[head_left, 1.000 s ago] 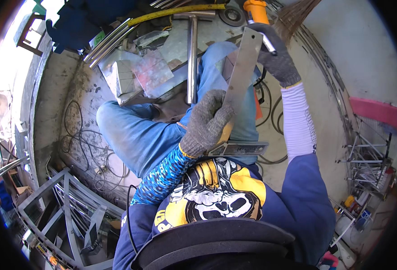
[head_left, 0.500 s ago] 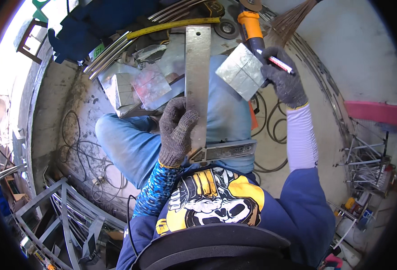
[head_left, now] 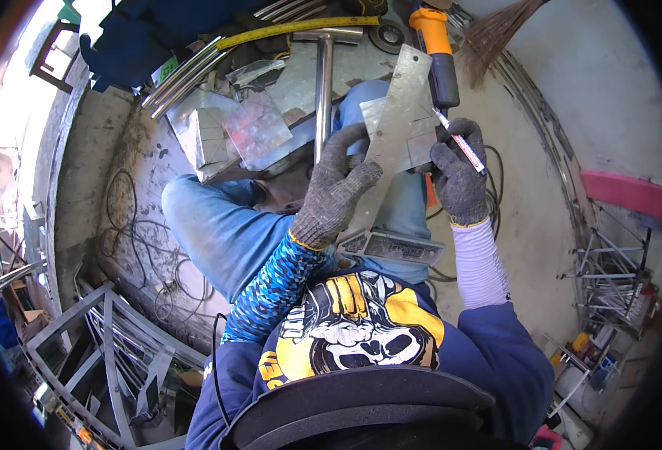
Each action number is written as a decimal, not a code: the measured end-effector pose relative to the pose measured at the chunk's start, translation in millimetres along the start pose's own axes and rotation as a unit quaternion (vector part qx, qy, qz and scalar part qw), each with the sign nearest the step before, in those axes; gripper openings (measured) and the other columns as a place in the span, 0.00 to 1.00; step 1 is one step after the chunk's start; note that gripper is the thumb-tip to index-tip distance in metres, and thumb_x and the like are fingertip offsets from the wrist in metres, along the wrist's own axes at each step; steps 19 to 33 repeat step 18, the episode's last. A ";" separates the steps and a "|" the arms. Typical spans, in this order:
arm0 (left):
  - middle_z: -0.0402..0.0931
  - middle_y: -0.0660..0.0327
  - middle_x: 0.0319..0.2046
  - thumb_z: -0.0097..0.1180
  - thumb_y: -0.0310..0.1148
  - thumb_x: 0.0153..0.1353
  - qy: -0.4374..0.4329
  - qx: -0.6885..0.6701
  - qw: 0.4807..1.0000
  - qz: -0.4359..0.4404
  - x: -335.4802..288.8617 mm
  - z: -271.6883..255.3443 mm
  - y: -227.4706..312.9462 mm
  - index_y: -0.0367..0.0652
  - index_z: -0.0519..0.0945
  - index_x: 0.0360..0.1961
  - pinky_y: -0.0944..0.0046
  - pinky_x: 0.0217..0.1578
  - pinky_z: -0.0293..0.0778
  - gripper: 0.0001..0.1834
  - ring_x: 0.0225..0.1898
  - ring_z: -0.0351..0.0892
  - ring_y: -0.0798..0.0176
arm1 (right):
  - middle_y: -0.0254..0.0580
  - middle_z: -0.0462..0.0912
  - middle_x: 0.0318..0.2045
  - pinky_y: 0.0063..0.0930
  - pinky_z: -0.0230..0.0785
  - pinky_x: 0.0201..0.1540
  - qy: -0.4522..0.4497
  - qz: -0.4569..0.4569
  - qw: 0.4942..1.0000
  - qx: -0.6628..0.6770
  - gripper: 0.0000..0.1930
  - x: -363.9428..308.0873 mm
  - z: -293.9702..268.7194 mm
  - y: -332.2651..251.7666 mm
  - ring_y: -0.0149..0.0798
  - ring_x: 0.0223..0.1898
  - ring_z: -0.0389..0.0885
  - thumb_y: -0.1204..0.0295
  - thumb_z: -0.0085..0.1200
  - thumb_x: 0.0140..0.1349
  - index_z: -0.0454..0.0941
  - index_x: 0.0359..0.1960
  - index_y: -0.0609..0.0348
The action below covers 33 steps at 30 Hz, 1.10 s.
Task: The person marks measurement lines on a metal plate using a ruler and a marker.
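My gloved left hand grips the edge of a steel try square between thumb and fingers. The square's blade slants up to the right across a shiny metal plate with lines drawn on it. Its grey handle lies across my lap. In my gloved right hand is a white-and-red marker, its tip pointing up and left. That hand is also at the right edge of the plate, where its fingertips are partly hidden.
An orange-and-black angle grinder lies beyond my right hand, beside a disc. A T-shaped steel tube and a yellow tape measure blade lie ahead. More cut plates are at left. Cables loop on the floor.
My left hand has moved right and tilted the square, bringing its blade over the plate. The right hand has come lower and closer in. The T-shaped tube is now uncovered.
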<state>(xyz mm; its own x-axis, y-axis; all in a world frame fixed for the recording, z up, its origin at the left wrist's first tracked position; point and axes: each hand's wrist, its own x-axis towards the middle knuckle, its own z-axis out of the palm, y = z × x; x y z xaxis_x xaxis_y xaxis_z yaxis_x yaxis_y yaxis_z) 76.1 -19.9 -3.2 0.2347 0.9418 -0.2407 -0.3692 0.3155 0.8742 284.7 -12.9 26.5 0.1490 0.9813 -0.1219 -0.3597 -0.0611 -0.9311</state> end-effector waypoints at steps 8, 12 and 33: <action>0.81 0.58 0.42 0.59 0.31 0.64 -0.048 0.031 0.998 0.005 4.0 -3.2 -11.3 0.34 0.74 0.60 0.66 0.44 0.75 0.24 0.42 0.77 0.69 | 0.35 0.78 0.37 0.25 0.79 0.36 -0.002 -0.173 0.912 -0.371 0.18 12.4 -10.5 9.4 0.29 0.35 0.82 0.84 0.60 0.58 0.73 0.49 0.55; 0.80 0.56 0.52 0.59 0.29 0.64 -0.057 0.086 0.994 -0.025 5.6 -2.6 1.2 0.34 0.71 0.65 0.63 0.53 0.73 0.28 0.51 0.78 0.65 | 0.34 0.80 0.37 0.26 0.77 0.39 -0.007 -0.133 0.913 -0.384 0.20 17.3 4.7 0.0 0.28 0.32 0.82 0.82 0.62 0.56 0.74 0.50 0.53; 0.79 0.54 0.53 0.62 0.30 0.64 -0.062 0.135 0.987 -0.056 7.7 -6.0 6.9 0.38 0.65 0.70 0.62 0.57 0.73 0.34 0.54 0.78 0.61 | 0.39 0.81 0.45 0.30 0.77 0.44 -0.013 -0.170 0.873 -0.458 0.22 15.9 -8.0 14.0 0.32 0.38 0.82 0.79 0.62 0.59 0.73 0.55 0.53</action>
